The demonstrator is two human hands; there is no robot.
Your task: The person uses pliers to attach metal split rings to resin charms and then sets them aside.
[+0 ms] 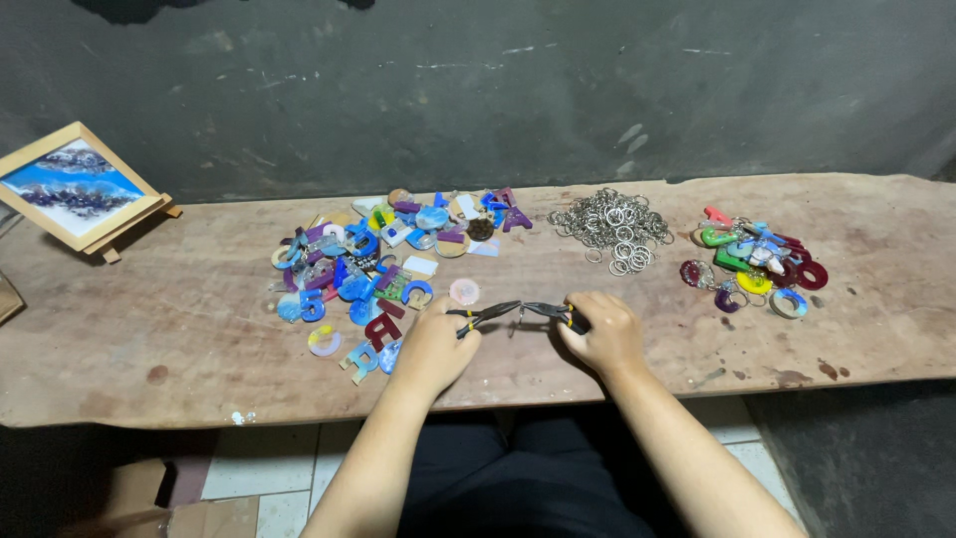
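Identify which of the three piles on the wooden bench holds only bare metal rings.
The middle pile of silver rings, between the big heap of coloured letters and the smaller coloured cluster; it alone has no coloured pieces.

Dim even light, soft shadows, slight blur

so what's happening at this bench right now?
A person holds a pair of small pliers in each hand, the left hand and right hand bringing the plier tips together over a wooden bench. To the left lies a pile of colourful letter-shaped charms, behind the hands a heap of metal rings, and to the right a smaller pile of charms with rings attached.
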